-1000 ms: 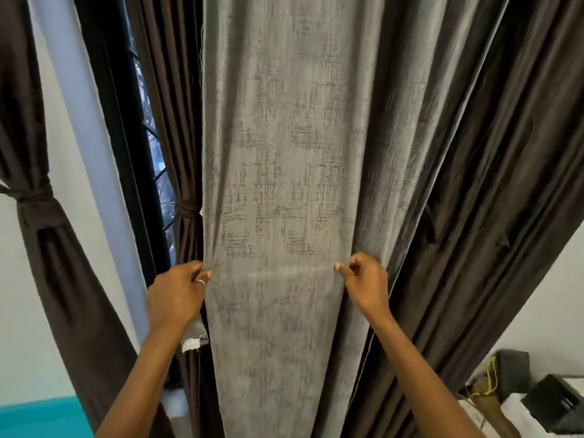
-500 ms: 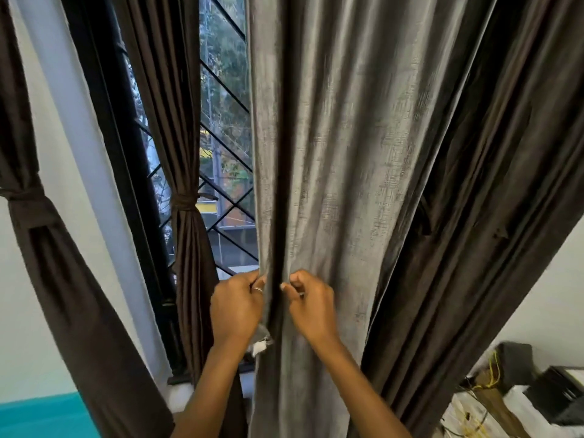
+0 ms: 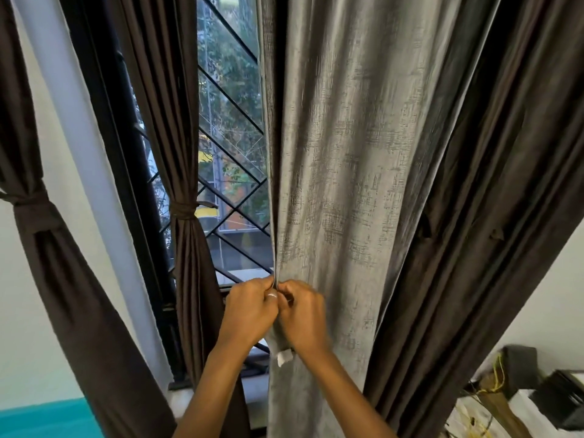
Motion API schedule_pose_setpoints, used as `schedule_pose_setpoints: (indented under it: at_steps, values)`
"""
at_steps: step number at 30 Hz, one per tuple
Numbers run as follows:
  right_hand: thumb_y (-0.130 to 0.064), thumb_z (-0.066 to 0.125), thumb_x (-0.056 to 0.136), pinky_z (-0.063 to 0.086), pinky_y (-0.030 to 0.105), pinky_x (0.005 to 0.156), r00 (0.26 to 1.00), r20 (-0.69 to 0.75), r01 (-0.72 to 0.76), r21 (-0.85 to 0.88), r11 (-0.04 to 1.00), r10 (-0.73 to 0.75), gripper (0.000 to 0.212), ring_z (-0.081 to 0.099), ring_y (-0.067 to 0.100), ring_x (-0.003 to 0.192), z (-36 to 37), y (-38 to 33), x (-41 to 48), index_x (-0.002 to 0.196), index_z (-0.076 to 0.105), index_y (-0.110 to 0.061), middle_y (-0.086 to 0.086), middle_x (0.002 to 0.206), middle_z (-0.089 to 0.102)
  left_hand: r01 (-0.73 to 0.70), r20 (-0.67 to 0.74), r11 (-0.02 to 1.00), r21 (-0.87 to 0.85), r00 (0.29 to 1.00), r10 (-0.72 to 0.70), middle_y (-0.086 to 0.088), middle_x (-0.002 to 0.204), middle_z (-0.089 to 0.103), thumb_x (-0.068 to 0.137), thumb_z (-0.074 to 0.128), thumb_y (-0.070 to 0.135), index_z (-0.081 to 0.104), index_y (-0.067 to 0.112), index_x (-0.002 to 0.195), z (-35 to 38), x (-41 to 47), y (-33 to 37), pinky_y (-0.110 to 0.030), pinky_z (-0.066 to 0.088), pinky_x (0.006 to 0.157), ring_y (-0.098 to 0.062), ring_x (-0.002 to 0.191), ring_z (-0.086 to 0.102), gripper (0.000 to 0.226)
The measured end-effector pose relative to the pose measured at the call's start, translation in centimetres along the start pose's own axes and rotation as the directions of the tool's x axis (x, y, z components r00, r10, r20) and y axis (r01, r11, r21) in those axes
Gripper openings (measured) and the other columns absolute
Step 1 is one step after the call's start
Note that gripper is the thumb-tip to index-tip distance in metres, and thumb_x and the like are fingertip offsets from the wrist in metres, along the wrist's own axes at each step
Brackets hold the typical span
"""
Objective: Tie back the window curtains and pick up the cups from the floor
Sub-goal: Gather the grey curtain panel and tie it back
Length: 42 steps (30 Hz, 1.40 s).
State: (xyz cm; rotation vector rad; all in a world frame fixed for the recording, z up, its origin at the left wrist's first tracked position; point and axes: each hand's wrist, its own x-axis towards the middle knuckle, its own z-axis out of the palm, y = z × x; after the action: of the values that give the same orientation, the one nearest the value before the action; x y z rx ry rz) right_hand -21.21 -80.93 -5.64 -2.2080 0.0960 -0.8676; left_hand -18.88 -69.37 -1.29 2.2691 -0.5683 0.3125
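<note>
Both hands meet at the left edge of the grey curtain (image 3: pixel 341 172), and the placement looks purposeful: with the panel's width drawn in to one spot, the cloth can be held as a bundle ready for binding. The left hand (image 3: pixel 251 306) is closed in a pinch on the hem, thumb and forefinger pressed together on the fabric; the right hand (image 3: pixel 303 314) is closed beside it, knuckles touching the left, fingers curled into the folds. Whether a tie-back strip is between the fingers cannot be told. The grey curtain runs up from the grip to the top of the view and hangs down below the wrists, so the hands hold it roughly at its middle height; a small white tag (image 3: pixel 284 356) shows on the hem just under the right wrist. To the left, a dark brown curtain (image 3: pixel 186 273) is already cinched by its tie (image 3: pixel 183 210) against the window grille (image 3: pixel 234 197), and another brown panel (image 3: pixel 47 248) at far left is bound likewise. No cups are in view, so that part seems not yet begun.
</note>
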Motion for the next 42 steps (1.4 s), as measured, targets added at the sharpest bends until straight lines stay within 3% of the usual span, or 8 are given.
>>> schedule_pose_setpoints:
  at_steps: [7,15,21,27,31,36,38,42]
  values:
    - [-0.013,0.057,0.093,0.033,0.013,0.054,0.997,-0.068,0.028,0.063,0.998,-0.024,0.018,0.053,0.005,0.06,0.3,-0.3,-0.5,0.087,0.073,-0.017,-0.002,0.07,0.062,0.085,-0.072,0.996,0.024,0.994,-0.083,0.0,0.05,0.059,0.09,0.054,0.056,0.06,0.015,0.058,-0.5,0.6,1.1,-0.034,0.048,0.053,-0.013,0.053,0.058,0.052]
    - [-0.012,0.063,0.094,0.029,0.006,0.053,0.993,-0.109,0.06,0.052,0.997,-0.054,0.028,0.043,-0.009,0.055,0.3,0.6,-0.8,0.067,0.066,-0.016,-0.014,0.064,0.052,0.084,-0.068,0.99,0.112,0.995,-0.076,0.0,0.053,0.056,0.09,0.059,0.027,0.059,0.015,0.057,-0.1,1.2,1.7,-0.03,0.042,0.05,-0.02,0.055,0.059,0.034]
    - [-0.021,0.071,0.093,0.053,0.015,0.075,0.995,0.066,0.062,0.105,0.993,-0.069,0.015,0.065,-0.001,0.08,-2.9,2.1,-0.3,0.107,0.078,-0.02,-0.006,0.093,0.075,0.057,-0.067,0.988,0.141,0.997,-0.048,0.0,0.05,0.05,0.091,0.06,0.025,0.055,0.014,0.054,0.5,1.5,1.0,-0.037,0.05,0.05,-0.024,0.052,0.057,0.039]
    - [-0.016,0.073,0.091,0.057,0.034,0.081,0.893,-0.447,-0.096,-0.069,0.993,0.056,0.026,0.063,0.012,0.094,-9.1,5.4,-0.3,0.116,0.067,-0.014,-0.001,0.107,0.064,0.025,-0.087,0.992,0.121,0.996,-0.015,0.0,0.043,0.034,0.093,0.062,0.022,0.035,0.015,0.049,0.1,2.1,-0.8,-0.031,0.031,0.045,-0.02,0.04,0.038,0.053]
    - [-0.027,0.077,0.088,0.049,0.034,0.09,0.839,-0.504,-0.27,-0.063,0.961,0.203,0.049,0.054,0.021,0.115,-12.5,7.6,0.6,0.13,0.056,-0.011,0.005,0.126,0.054,-0.004,-0.103,0.996,0.094,0.995,0.014,0.004,0.041,0.031,0.095,0.064,0.03,0.032,0.016,0.049,0.0,2.1,-1.6,-0.029,0.026,0.045,-0.013,0.038,0.031,0.057]
    - [-0.018,0.072,0.092,0.057,0.025,0.075,0.925,-0.339,-0.211,-0.086,0.974,0.17,0.014,0.067,0.008,0.082,-15.0,9.0,2.2,0.103,0.075,-0.011,0.0,0.092,0.076,0.008,-0.146,0.997,0.077,0.989,0.003,-0.005,0.041,0.037,0.093,0.066,0.038,0.046,0.006,0.052,-0.3,2.4,-2.3,-0.029,0.026,0.044,-0.014,0.037,0.032,0.056]
    - [-0.02,0.073,0.091,0.046,0.009,0.069,0.919,-0.34,-0.244,-0.092,0.965,0.2,0.012,0.064,0.006,0.078,-15.9,9.3,2.7,0.098,0.074,-0.01,0.001,0.088,0.075,0.032,-0.174,0.997,0.068,0.985,-0.019,-0.003,0.039,0.037,0.091,0.068,0.04,0.048,0.006,0.05,-0.7,2.6,-2.8,-0.029,0.027,0.044,-0.014,0.036,0.034,0.057]
    - [-0.02,0.071,0.093,0.037,0.012,0.058,0.926,-0.331,-0.245,-0.16,0.956,0.182,0.017,0.061,0.009,0.067,-15.8,9.7,3.0,0.08,0.06,-0.019,-0.008,0.074,0.064,0.062,-0.179,0.996,0.056,0.983,-0.051,-0.002,0.039,0.046,0.09,0.069,0.043,0.058,0.009,0.052,-0.9,2.9,-3.4,-0.034,0.034,0.04,-0.019,0.036,0.045,0.052]
